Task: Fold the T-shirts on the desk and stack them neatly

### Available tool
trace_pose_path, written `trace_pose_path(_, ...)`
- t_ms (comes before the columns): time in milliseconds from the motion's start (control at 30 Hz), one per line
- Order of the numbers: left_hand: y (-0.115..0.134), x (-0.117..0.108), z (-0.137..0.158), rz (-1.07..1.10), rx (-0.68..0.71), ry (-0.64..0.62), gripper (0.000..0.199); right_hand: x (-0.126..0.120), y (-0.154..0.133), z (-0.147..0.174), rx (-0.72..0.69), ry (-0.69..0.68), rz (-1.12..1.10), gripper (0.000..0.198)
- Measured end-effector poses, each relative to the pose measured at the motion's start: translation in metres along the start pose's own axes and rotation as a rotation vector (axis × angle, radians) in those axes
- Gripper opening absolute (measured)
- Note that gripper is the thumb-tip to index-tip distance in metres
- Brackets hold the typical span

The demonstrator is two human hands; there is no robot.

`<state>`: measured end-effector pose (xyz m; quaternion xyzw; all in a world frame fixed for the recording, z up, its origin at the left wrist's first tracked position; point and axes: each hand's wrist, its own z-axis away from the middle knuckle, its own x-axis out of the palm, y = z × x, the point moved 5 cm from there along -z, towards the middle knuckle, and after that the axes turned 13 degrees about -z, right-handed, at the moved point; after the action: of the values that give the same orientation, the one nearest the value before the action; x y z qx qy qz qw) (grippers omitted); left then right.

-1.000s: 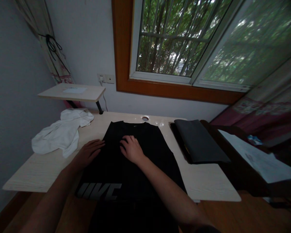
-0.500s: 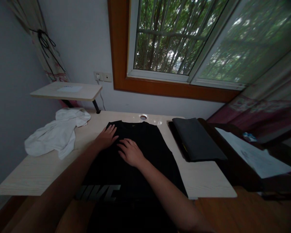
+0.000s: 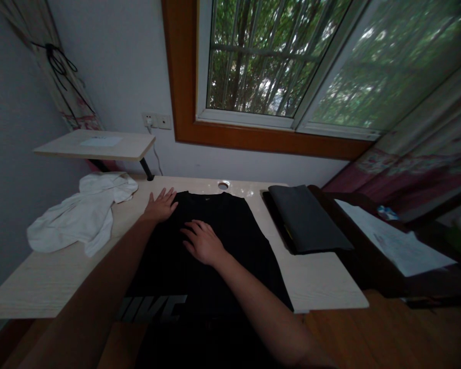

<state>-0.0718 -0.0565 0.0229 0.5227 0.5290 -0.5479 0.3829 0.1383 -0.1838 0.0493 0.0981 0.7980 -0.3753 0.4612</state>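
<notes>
A black T-shirt (image 3: 238, 230) lies spread on the pale wooden desk (image 3: 330, 287), its neckline toward the wall and grey block letters near the front edge. My left hand (image 3: 161, 206) rests with fingers spread at the shirt's upper left shoulder, partly over the desk. Flat on the upper middle of the shirt is my right hand (image 3: 204, 242), fingers apart and pointing left. Neither hand grips the cloth. My forearms hide parts of the shirt's lower half.
A crumpled white cloth (image 3: 80, 212) lies on the left, below a small raised shelf (image 3: 130, 146) with a paper. On the right sits a dark grey folder-like item (image 3: 309, 218). Beyond it, a paper sheet (image 3: 392, 238) lies on a dark surface. A window (image 3: 269, 61) is behind.
My left hand has slid left to the shirt's shoulder edge, its fingers spreading wider. My right hand has stayed nearly in place on the shirt. The view has shifted slightly.
</notes>
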Motion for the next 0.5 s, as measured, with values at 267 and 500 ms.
trace_pose_path(267,0.031,-0.020,0.034,0.085,0.112,0.222,0.056,-0.002,0.001,0.000,0.002,0.003,-0.018,0.043)
trace_pose_path(500,0.036,-0.005,0.073,0.089,0.068,0.205,0.055,-0.008,0.006,-0.001,0.036,0.057,-0.166,0.037)
